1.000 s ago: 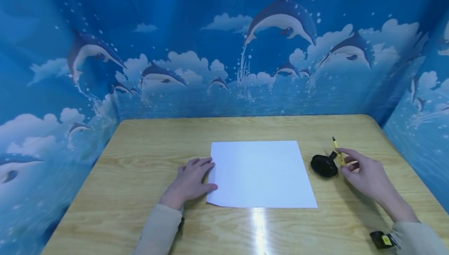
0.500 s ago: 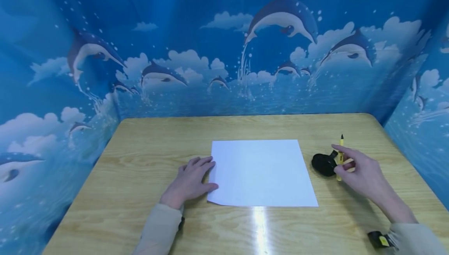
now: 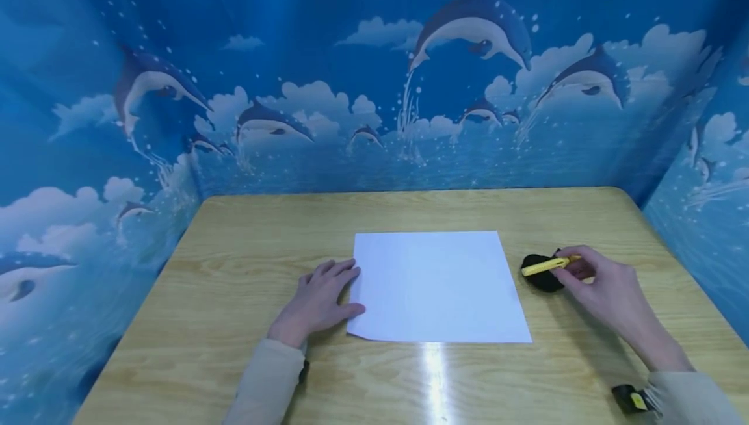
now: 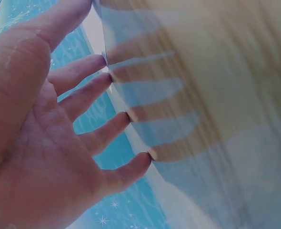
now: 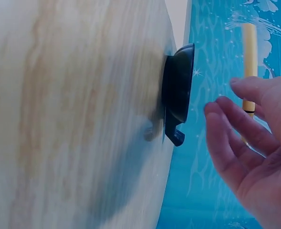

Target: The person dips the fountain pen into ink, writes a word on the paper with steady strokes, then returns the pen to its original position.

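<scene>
A white sheet of paper (image 3: 439,288) lies on the wooden table. My left hand (image 3: 318,301) rests at its left edge, fingers spread, thumb and fingertips on the sheet. In the left wrist view, the fingertips (image 4: 143,157) press down on the surface. My right hand (image 3: 608,292) pinches a slim yellow brush (image 3: 541,267) between thumb and fingers, held nearly level, its far end pointing left. The brush overlaps a small black dish (image 3: 545,282) in the head view. In the right wrist view, that dish with its short handle stands apart from the hand; the brush's dark tip is hidden.
The wooden table (image 3: 263,230) extends around the paper on all sides. A blue curtain (image 3: 328,35) printed with dolphins and clouds hangs behind it and at both sides. A black wrist device (image 3: 629,399) sits by the right sleeve.
In my right hand the yellow brush has turned from upright, dark tip away from me, to nearly level, pointing left over the black dish. The left hand and paper have stayed put.
</scene>
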`<act>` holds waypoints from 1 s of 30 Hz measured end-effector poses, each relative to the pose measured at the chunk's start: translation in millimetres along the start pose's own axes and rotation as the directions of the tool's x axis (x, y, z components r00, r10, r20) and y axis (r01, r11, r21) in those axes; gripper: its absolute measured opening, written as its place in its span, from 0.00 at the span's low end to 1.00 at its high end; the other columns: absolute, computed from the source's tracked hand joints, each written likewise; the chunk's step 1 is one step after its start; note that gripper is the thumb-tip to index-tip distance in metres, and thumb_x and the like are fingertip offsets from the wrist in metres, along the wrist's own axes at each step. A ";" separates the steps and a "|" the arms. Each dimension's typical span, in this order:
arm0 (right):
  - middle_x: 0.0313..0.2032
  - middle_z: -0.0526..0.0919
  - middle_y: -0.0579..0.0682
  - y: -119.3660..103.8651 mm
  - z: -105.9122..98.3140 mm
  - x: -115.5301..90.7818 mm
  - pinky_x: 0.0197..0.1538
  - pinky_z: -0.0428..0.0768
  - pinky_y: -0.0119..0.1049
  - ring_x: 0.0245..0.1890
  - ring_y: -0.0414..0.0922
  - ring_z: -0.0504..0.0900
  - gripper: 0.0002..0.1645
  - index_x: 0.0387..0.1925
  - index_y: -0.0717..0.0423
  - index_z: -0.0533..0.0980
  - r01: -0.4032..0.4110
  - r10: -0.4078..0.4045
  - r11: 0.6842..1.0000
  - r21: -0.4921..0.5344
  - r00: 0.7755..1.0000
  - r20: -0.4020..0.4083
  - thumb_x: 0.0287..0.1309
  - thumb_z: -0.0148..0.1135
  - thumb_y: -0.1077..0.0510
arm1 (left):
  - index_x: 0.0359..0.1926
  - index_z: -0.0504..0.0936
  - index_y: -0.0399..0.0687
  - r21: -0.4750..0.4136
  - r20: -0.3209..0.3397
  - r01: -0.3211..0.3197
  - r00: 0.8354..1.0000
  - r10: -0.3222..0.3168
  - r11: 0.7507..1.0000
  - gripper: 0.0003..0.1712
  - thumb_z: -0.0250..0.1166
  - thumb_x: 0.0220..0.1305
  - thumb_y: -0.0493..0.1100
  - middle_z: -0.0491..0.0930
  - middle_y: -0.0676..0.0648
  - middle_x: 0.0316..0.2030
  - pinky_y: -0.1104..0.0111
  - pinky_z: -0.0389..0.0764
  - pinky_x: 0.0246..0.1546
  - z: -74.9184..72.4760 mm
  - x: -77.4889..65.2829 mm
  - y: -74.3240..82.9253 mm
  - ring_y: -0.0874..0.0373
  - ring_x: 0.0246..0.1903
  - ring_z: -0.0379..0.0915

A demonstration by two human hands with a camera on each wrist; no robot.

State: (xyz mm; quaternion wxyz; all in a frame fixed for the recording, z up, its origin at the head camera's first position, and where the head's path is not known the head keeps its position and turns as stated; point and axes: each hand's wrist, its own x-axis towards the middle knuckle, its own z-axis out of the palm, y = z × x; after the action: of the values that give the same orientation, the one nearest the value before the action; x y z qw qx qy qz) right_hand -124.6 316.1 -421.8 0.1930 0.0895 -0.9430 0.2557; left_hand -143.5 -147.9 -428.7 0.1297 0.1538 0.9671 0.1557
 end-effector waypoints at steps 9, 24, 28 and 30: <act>0.26 0.89 0.54 -4.1 3.1 1.6 0.25 0.71 0.16 0.22 0.24 0.76 0.15 0.43 0.62 0.85 0.046 -0.047 0.999 -0.018 0.997 -0.060 0.53 0.76 0.63 | 0.75 0.69 0.52 0.001 -0.001 0.017 1.000 -0.017 1.000 0.41 0.67 0.66 0.62 0.61 0.50 0.78 0.32 0.60 0.69 1.1 1.0 0.9 0.38 0.77 0.52; 0.32 0.89 0.46 -4.5 -3.8 -1.1 0.23 0.84 0.35 0.24 0.38 0.86 0.14 0.51 0.62 0.80 -0.265 0.241 0.898 0.352 0.964 0.110 0.69 0.64 0.58 | 0.75 0.68 0.52 -0.007 0.013 0.026 1.000 -0.025 1.000 0.41 0.67 0.67 0.61 0.60 0.49 0.79 0.32 0.58 0.70 -1.1 0.8 1.5 0.38 0.78 0.51; 0.34 0.89 0.38 2.5 -4.3 -6.2 0.27 0.87 0.38 0.30 0.38 0.88 0.13 0.51 0.61 0.78 -0.306 0.256 0.815 0.492 0.952 0.169 0.67 0.66 0.61 | 0.75 0.68 0.52 -0.002 0.010 0.026 1.000 -0.026 1.000 0.41 0.67 0.67 0.62 0.60 0.49 0.79 0.32 0.58 0.70 -0.3 0.4 1.4 0.38 0.78 0.51; 0.34 0.90 0.40 6.1 -4.5 -8.4 0.27 0.87 0.38 0.30 0.38 0.89 0.12 0.50 0.60 0.78 -0.309 0.250 0.781 0.543 0.951 0.183 0.66 0.66 0.63 | 0.75 0.69 0.52 -0.004 0.006 0.024 1.000 -0.024 1.000 0.41 0.67 0.67 0.61 0.61 0.49 0.78 0.32 0.58 0.70 -0.1 0.2 1.6 0.38 0.78 0.51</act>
State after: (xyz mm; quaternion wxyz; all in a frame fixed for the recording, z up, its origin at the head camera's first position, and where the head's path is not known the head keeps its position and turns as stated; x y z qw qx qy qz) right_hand -117.1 324.2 -424.3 0.0699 0.0145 -0.8360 0.5441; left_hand -143.4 -146.4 -428.0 0.1348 0.1423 0.9682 0.1554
